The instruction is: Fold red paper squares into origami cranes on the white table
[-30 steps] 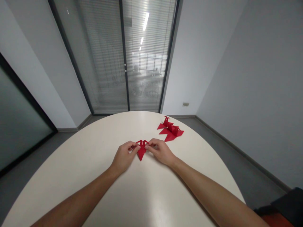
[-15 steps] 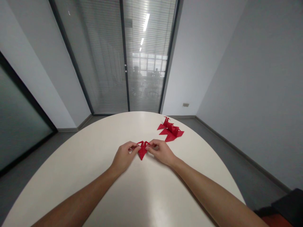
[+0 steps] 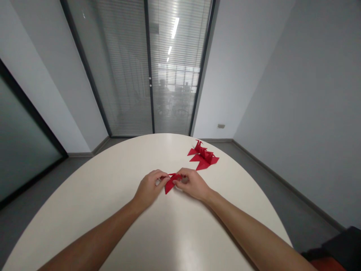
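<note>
Between my hands, above the middle of the pale round table (image 3: 126, 233), is a red origami crane (image 3: 170, 184), folded narrow and tilted with its pointed end toward me. My left hand (image 3: 150, 186) pinches it at its left upper side between thumb and fingers. On the other side my right hand (image 3: 193, 183) grips it, thumb in front and fingers behind. Parts of the paper are hidden by the fingertips. Farther back to the right, several finished-looking red paper cranes (image 3: 203, 156) sit bunched together, wings spread.
Beyond the table stands a glass partition with blinds (image 3: 126, 75) and dark frames. A wall socket (image 3: 221, 126) is low on the white wall. At the bottom right corner is part of a dark and red chair (image 3: 335, 252).
The held paper has turned, its upper part swinging to the right and its lower tip shifting slightly left. Both hands keep their pinch, and the other cranes have stayed put.
</note>
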A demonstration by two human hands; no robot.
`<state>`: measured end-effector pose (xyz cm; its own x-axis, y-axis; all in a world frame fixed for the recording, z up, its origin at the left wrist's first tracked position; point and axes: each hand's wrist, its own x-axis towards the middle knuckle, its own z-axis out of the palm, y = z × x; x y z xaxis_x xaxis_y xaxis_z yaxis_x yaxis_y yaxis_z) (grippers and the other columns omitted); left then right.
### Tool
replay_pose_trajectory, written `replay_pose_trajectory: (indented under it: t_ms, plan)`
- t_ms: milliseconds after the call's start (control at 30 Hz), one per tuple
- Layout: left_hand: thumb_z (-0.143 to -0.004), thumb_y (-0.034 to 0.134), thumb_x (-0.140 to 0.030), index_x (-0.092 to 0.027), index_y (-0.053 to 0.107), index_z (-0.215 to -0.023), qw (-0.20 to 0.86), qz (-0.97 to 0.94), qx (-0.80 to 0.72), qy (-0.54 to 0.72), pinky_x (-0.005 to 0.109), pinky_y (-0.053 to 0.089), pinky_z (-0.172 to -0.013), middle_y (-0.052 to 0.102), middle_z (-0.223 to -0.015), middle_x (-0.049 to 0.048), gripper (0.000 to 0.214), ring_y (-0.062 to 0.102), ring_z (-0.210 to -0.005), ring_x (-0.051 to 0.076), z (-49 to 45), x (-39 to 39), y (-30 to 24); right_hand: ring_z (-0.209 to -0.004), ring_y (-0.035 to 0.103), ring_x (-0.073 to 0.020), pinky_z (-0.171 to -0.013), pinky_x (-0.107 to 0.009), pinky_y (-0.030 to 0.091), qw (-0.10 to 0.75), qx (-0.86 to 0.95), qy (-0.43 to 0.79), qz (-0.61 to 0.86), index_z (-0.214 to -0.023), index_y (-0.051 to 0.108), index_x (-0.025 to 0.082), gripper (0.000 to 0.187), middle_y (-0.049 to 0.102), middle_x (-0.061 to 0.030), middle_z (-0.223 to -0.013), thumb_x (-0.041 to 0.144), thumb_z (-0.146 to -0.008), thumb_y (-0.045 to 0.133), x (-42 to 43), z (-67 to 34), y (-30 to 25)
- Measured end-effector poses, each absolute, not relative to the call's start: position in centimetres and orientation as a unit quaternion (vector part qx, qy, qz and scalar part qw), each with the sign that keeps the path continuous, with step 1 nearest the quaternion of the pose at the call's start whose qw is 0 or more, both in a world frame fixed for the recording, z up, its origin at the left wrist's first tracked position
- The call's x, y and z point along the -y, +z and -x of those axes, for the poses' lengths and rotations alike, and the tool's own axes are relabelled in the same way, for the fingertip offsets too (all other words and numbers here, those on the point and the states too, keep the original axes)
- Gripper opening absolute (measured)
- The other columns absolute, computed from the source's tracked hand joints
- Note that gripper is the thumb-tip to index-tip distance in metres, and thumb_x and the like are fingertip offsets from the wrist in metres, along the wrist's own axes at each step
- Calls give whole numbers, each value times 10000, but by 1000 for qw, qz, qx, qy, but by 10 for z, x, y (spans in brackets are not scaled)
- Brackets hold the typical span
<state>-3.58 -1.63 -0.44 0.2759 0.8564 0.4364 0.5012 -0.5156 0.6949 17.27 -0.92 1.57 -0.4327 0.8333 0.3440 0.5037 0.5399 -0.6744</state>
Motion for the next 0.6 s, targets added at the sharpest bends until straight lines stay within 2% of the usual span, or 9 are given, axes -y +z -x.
replay_pose_trajectory:
  t_ms: [200, 400, 600]
  plan:
    - [-967, 458, -380, -208, 703, -888, 226, -729, -494, 416, 307, 473, -796, 718, -909, 52, 310, 641, -854, 203, 32, 19, 1, -628, 554, -153, -585, -262, 365, 313, 798, 188, 479, -718, 661, 194, 159, 654, -4, -676, 274, -853, 641, 10, -185, 33]
    - [-958, 451, -386, -206, 698, -861, 222, -722, -520, 399, 318, 477, -794, 720, -899, 54, 321, 646, -851, 213, 31, 19, -4, -554, 546, -153, -507, -258, 291, 296, 737, 102, 599, -638, 597, 198, 189, 635, -14, -620, 292, -795, 646, 10, -219, 66]
    - [-955, 452, -368, -206, 687, -865, 219, -724, -526, 390, 315, 465, -788, 715, -899, 49, 299, 644, -858, 213, 30, 21, -5, -635, 601, -198, -522, -272, 300, 166, 667, 14, 726, -754, 679, 210, 188, 693, -68, -734, 370, -816, 604, 18, -262, 99]
